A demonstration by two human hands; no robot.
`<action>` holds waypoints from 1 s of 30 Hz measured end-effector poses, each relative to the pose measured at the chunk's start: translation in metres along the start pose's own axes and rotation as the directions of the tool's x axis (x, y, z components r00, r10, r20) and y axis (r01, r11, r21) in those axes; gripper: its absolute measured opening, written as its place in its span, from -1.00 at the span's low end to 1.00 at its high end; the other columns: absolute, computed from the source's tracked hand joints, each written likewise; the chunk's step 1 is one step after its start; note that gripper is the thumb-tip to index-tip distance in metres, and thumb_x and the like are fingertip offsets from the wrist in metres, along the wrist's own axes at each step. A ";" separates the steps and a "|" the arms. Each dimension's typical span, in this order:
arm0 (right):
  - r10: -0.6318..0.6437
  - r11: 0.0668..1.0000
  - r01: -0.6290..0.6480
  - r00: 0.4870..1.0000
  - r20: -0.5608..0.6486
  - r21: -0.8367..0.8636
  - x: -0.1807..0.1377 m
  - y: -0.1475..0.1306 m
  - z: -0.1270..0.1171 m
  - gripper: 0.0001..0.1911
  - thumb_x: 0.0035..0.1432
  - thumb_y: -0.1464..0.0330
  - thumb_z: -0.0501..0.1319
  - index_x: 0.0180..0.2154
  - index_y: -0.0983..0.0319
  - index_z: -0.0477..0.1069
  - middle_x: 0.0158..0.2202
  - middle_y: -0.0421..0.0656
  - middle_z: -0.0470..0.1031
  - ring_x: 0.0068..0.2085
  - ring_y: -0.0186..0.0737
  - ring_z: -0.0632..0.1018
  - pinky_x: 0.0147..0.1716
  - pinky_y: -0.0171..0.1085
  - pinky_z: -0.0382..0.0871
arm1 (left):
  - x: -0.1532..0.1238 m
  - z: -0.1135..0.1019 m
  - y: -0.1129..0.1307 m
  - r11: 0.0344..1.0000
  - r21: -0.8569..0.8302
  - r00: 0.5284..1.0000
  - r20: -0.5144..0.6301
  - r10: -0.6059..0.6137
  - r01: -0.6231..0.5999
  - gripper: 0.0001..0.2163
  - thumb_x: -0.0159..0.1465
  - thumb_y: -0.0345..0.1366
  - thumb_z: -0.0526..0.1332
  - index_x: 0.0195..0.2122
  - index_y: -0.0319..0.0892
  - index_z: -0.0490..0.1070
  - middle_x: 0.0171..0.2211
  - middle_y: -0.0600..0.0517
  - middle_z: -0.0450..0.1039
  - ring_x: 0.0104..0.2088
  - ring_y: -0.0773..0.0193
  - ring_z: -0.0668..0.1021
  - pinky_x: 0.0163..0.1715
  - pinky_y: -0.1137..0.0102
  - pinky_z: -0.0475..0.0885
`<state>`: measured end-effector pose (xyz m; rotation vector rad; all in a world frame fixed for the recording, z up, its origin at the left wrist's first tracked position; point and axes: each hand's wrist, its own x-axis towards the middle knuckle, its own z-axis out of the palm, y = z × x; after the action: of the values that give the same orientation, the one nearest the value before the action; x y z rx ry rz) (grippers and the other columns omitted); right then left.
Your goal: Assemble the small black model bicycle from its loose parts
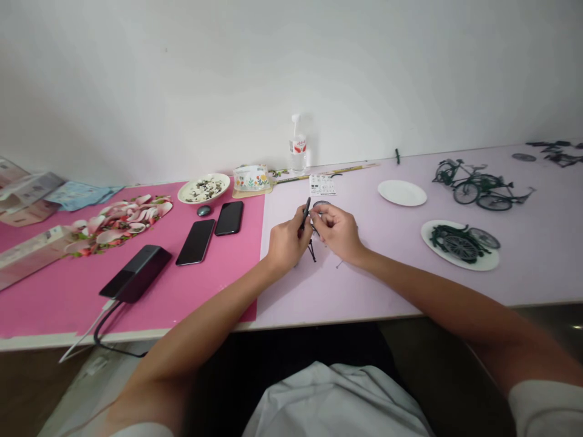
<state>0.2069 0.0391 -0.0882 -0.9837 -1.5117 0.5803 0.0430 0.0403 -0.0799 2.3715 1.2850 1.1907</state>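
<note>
My left hand (288, 241) is closed around a slim dark piece (306, 212) that sticks up past the thumb; its kind is not clear. Fingertip to fingertip with it, my right hand (337, 230) pinches something too small to make out. Thin dark legs of a part (311, 251) show just below the left hand. Behind the right fingers a small dark model bicycle wheel (323, 204) is partly hidden. A thin small piece (339, 264) lies under the right wrist.
On the right are assembled model bicycles (478, 185), a plate (489, 262) of bicycle parts and a white plate (402, 192). A printed sheet (322, 184) and bottle (298, 152) stand behind. Phones (195, 241), a black device (136, 273) and a bowl (184, 195) are left.
</note>
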 end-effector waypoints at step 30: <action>-0.536 0.651 0.536 0.826 0.174 -0.538 0.022 0.035 -0.021 -0.72 0.49 0.26 0.18 -0.17 0.19 0.66 -0.63 -0.25 0.51 -0.59 -0.33 0.47 -0.51 -0.33 0.28 | 0.010 -0.006 0.003 0.865 -0.409 0.951 0.221 -0.215 0.291 -0.69 0.45 -0.02 0.18 -0.22 -0.18 0.47 -0.63 0.15 0.39 -0.69 0.35 0.45 -0.66 0.48 0.28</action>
<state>0.2372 0.0722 -0.1008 -0.8900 -1.9186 -0.3376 0.0433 0.0449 -0.0693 1.8685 1.0926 1.0402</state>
